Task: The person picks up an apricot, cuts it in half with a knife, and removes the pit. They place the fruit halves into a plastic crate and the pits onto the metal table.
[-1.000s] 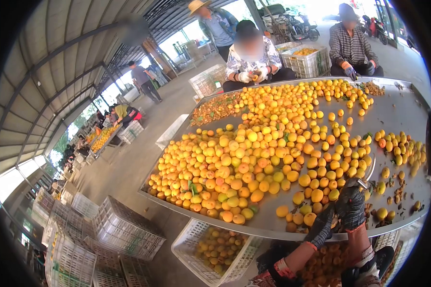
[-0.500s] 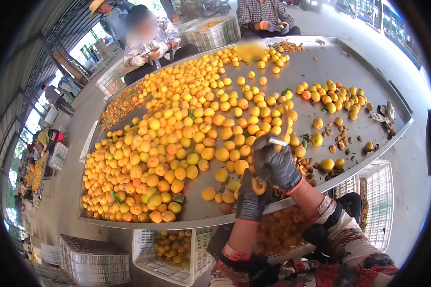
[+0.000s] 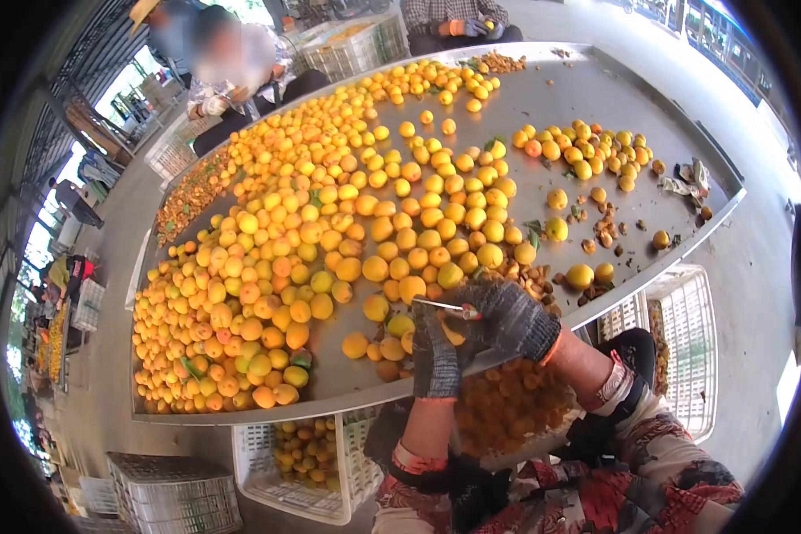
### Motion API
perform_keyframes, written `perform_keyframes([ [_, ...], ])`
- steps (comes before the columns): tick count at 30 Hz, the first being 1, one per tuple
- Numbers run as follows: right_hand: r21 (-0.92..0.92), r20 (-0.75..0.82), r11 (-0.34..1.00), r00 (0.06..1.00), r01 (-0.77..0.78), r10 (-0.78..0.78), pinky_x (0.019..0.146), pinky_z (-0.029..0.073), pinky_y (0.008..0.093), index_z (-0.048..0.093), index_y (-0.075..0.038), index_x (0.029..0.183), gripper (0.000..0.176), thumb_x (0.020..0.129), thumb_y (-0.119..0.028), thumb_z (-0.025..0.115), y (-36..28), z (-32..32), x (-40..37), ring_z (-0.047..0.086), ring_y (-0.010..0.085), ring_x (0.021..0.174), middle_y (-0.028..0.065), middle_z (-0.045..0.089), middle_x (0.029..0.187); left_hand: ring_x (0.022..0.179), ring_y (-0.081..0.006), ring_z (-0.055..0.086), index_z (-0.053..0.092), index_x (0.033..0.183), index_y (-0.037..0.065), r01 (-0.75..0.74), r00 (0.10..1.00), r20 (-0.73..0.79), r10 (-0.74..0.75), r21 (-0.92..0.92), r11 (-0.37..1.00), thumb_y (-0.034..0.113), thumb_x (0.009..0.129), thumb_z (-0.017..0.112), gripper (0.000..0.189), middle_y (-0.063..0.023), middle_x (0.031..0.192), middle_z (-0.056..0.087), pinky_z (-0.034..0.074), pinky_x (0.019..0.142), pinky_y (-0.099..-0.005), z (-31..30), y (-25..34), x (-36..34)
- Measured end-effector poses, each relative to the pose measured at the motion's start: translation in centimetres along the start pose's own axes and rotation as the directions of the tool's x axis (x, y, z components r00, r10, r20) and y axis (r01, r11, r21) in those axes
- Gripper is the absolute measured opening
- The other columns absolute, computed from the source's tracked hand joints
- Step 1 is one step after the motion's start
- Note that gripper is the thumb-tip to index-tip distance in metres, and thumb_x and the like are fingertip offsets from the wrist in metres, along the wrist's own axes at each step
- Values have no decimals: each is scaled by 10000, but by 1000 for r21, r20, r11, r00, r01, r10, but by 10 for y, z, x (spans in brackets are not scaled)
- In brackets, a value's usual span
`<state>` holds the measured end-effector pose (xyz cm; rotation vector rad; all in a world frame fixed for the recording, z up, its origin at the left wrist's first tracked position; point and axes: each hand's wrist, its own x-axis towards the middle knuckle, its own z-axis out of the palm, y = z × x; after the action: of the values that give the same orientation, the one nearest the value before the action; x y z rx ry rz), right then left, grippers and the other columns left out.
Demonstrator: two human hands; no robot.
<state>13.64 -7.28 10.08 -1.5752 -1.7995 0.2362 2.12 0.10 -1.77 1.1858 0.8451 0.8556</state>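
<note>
Both my hands wear dark grey gloves and work close together at the near edge of the metal table. My right hand [image 3: 510,319] is closed around a small knife [image 3: 438,305], whose thin blade points left above my left hand. A reddish part of the knife shows by the fingers. My left hand [image 3: 435,358] is closed on an apricot [image 3: 454,335], mostly hidden between the two hands. Loose apricots [image 3: 376,307] lie just beyond my left fingers, with brown pits and scraps [image 3: 529,280] beyond my right hand.
A large heap of apricots [image 3: 240,303] covers the left of the metal table [image 3: 543,98]. A smaller group [image 3: 596,147] lies at the right. Halved fruit [image 3: 512,400] sits below my hands, beside a white crate [image 3: 351,463]. Other people [image 3: 231,71] sit across the table.
The view has shifted, so the table appears further left and higher. My right hand has turned, bringing the knife from upright to pointing left over my left hand and the apricot.
</note>
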Motion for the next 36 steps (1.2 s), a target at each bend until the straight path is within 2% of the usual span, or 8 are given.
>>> perform_keyframes([
  [4,-146,-144,978,982,-146,125,643,469,391,580,-34,977,299,730,-201,607,-4,18,-14,581,325,777,174,588,841,862,-170,528,453,1127,-22,357,899,-41,-436,-508,784,350,889,464,442,-104,991,540,452,767,-262,23,55,-15],
  [10,490,-131,816,900,-305,416,668,470,307,567,-25,961,229,772,-138,633,0,19,-29,595,218,734,122,601,801,830,-169,548,423,1170,7,441,869,34,-494,-507,741,355,900,433,440,-74,1018,515,483,682,-272,24,70,-22],
  [12,759,-215,623,831,-188,513,678,465,273,564,-18,976,212,793,-106,626,5,4,-29,577,132,765,62,613,832,782,-154,562,467,1134,19,-60,971,238,1,239,969,323,896,446,386,-59,964,538,484,681,-266,9,47,-25],
  [14,722,-217,655,825,-224,521,697,464,252,552,-11,1001,225,799,-81,622,11,-19,-31,553,93,831,29,608,890,765,-135,569,514,1094,33,376,872,349,-343,-29,926,250,880,490,306,-53,918,562,484,679,-259,13,79,-37],
  [17,340,-194,834,835,-436,515,755,455,261,510,-8,1080,326,792,-105,627,34,-38,-43,560,136,887,80,595,972,857,-103,561,540,1112,22,-429,692,674,258,96,898,118,865,517,266,-72,1006,600,449,750,-228,17,60,-51],
  [21,54,-152,809,796,-586,586,752,458,218,507,10,1069,306,781,-6,609,63,-32,-47,538,98,859,61,583,979,747,-140,594,550,1014,30,-730,580,664,471,167,663,231,856,539,256,-80,856,607,478,592,-257,12,66,-46],
  [23,329,-111,723,735,-608,669,696,471,203,532,2,1035,288,762,20,621,76,-22,-42,502,53,811,23,580,917,649,-140,579,553,1004,44,272,900,344,-269,38,961,264,830,571,281,-89,833,609,446,477,-250,7,93,-48],
  [36,-252,186,944,946,-215,265,761,449,400,533,-74,1067,417,741,-330,584,43,76,66,559,313,922,162,586,958,557,-168,504,531,1046,48,-11,896,-379,-230,-538,843,417,891,404,420,-82,799,576,430,491,-287,-40,95,-10],
])
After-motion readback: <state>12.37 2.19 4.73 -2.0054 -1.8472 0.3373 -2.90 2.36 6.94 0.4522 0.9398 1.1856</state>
